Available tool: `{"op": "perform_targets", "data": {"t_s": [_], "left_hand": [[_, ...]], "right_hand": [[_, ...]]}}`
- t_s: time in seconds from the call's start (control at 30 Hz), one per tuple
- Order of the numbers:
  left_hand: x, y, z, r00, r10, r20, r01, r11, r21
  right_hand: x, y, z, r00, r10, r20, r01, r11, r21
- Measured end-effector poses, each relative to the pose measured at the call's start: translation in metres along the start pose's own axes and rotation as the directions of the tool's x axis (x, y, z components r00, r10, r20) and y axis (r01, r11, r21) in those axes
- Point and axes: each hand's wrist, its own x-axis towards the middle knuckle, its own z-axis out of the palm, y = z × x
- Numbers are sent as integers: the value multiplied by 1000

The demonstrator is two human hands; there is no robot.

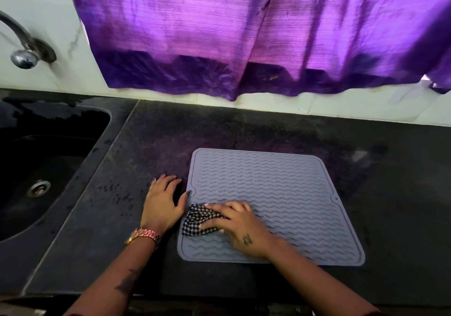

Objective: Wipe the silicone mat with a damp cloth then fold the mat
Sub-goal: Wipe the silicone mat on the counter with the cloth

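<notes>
Silicone mat lay flat on the dark counter, right of centre in the frame, ribbed side up, not yet folded. Right hand sat on the mat's lower-left area, fingers spread over the checked cloth and pressing it down; thumb partly tucked at the cloth's near edge, so it read as a flat press rather than a fist. Left hand rested open on the counter just beside the mat's left edge, thumb tip touching the edge near the small hole.

Judgement: wiping step, early to midway. Faint wet glints showed on the ribs near mid-mat; can't tell how much of the mat had been covered.

Doing it well, probably:
- Stroke along the wavy ribs, not across, so the cloth reaches the grooves.
- Overlapping passes from lower left toward the far right corner; include the raised border.
- Keep the left thumb pinning the edge, since silicone likely creeps or buckles under a sideways push.
- Keep the cloth bunched flat under the fingers so it doesn't roll up.

Sink at left of frame, tap upper left, purple curtain across the top.
</notes>
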Motion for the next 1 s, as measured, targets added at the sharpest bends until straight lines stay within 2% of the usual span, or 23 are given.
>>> {"op": "perform_targets", "data": {"t_s": [0.1,0.17,0.23,0.33,0.47,0.53,0.63,0.77,0.9,1.0], "left_hand": [[0,0,0,1000,-2,3,2,1000,6],[0,0,-1,1000,-1,7,1,1000,11],[0,0,-1,1000,-3,5,3,1000,8],[0,2,-2,1000,-11,16,11,1000,6],[1,3,-2,1000,-15,25,15,1000,10],[0,3,-3,1000,-16,15,16,1000,9],[0,3,-3,1000,-18,8,18,1000,10],[1,3,-3,1000,-23,16,22,1000,13],[1,3,-3,999,-23,24,22,1000,19],[1,3,-3,1000,-23,18,22,1000,19]], "right_hand": [[20,6,-18,998,53,25,-57,985,166],[31,10,-25,996,81,-43,-74,985,157],[36,12,-23,990,102,-95,-96,993,66],[34,15,-11,994,109,-25,-109,994,-24],[47,23,-29,988,130,86,-137,987,82],[57,26,-41,990,129,49,-135,981,137],[63,27,-45,990,119,-82,-110,989,99],[56,34,-28,990,134,48,-137,987,87],[70,40,-45,980,119,160,-139,982,124],[89,40,-60,992,123,35,-126,981,147]]}}
